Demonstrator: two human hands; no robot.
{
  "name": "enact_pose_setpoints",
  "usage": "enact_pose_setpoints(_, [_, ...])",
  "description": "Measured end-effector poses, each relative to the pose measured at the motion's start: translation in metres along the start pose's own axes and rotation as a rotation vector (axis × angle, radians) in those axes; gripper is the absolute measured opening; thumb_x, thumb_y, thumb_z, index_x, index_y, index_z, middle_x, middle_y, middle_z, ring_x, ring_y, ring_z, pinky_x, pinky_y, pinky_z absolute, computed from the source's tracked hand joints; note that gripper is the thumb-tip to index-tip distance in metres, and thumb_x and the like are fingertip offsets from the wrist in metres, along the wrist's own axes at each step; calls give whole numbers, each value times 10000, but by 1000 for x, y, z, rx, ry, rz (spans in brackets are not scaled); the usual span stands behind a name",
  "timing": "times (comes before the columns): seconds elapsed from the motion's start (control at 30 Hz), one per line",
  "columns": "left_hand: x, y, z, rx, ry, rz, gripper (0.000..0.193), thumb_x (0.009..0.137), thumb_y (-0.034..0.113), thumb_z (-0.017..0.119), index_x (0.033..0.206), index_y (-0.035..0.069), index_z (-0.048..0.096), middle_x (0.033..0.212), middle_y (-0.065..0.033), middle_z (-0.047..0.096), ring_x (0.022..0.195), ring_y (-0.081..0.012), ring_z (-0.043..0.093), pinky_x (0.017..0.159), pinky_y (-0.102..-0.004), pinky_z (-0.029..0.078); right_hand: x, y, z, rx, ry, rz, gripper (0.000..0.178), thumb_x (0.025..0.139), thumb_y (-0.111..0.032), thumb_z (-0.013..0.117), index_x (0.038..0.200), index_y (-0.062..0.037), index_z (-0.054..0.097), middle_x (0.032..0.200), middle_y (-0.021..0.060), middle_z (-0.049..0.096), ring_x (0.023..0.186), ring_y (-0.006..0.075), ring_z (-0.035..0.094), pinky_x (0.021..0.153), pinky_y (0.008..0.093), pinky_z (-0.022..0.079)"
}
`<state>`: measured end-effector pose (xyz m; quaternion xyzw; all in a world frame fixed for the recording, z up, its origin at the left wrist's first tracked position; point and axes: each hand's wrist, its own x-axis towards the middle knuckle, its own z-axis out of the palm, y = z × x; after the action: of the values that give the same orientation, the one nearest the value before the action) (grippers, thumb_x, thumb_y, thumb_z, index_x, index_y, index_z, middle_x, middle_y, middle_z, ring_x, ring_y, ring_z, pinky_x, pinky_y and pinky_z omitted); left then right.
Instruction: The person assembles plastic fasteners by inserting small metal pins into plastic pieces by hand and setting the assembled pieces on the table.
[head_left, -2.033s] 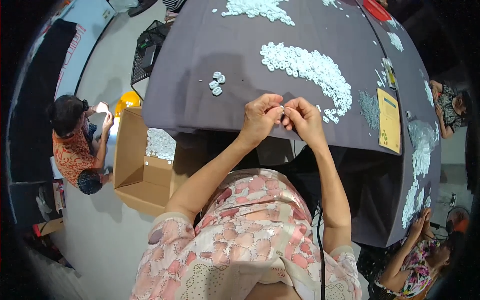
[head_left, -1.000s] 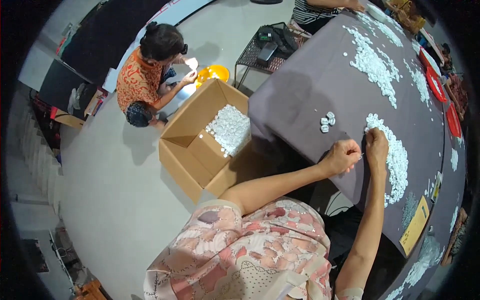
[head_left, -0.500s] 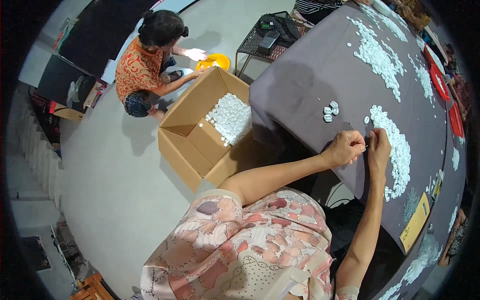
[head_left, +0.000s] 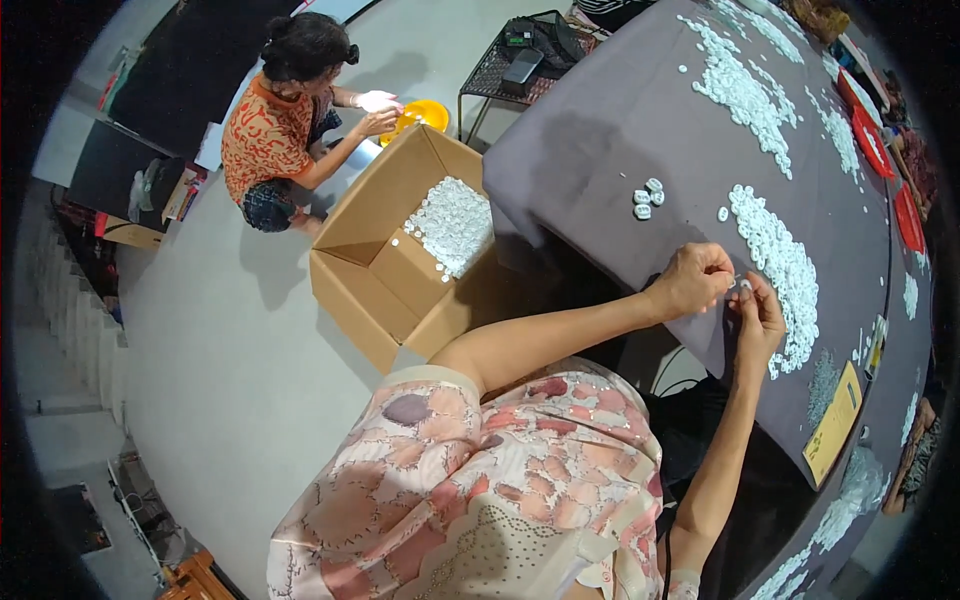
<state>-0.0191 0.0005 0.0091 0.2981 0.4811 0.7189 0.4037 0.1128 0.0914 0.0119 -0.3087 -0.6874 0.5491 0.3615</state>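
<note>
Over the near edge of the grey-covered table, my two hands meet fingertip to fingertip. My left hand (head_left: 692, 282) is closed in a pinch; the tiny thing at its fingertips is too small to name. Between thumb and forefinger, my right hand (head_left: 760, 318) grips a small white oval piece (head_left: 745, 285). Just beyond it spreads a pile of similar white pieces (head_left: 785, 270). Several thicker white pieces (head_left: 648, 197) sit grouped to the left, and a single white oval (head_left: 722, 214) lies beside the pile.
An open cardboard box (head_left: 350, 285) holding white pieces stands left of the table. Beyond it a person (head_left: 265, 130) crouches at a yellow basin (head_left: 428, 115). On the table are tiny silvery bits (head_left: 822, 385), a yellow card (head_left: 832, 425), more white piles (head_left: 740, 95) and red trays (head_left: 870, 140).
My right hand has turned and its fingers have bent, so the white piece now shows. The view has shifted slightly. The crouching person's hands have come together above the basin.
</note>
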Motion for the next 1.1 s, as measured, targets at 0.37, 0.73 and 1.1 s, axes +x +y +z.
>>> enact_pose_setpoints(0.37, [-11,1,-6,34,-42,-106,79,836,70,596,863,-1,618,693,-40,604,514,-76,555,420,-204,447,-8,-6,4,263,102,158,207,861,-62,610,1052,18,622,874,90,653,711,126,631,625,230,521])
enact_pose_setpoints(0.73, [-4,1,1,29,-96,-161,92,845,73,590,863,-16,606,676,-24,592,506,-57,537,410,-182,428,-14,-5,6,398,111,145,196,860,-26,603,1038,54,622,870,104,662,724,134,645,639,228,537])
enact_pose_setpoints(1.1, [-3,0,-2,104,-153,-157,89,847,75,597,871,-9,612,689,-30,604,495,-56,529,406,-189,424,-15,-7,8,399,107,96,176,857,-22,599,1025,24,629,786,66,647,700,110,629,616,225,523])
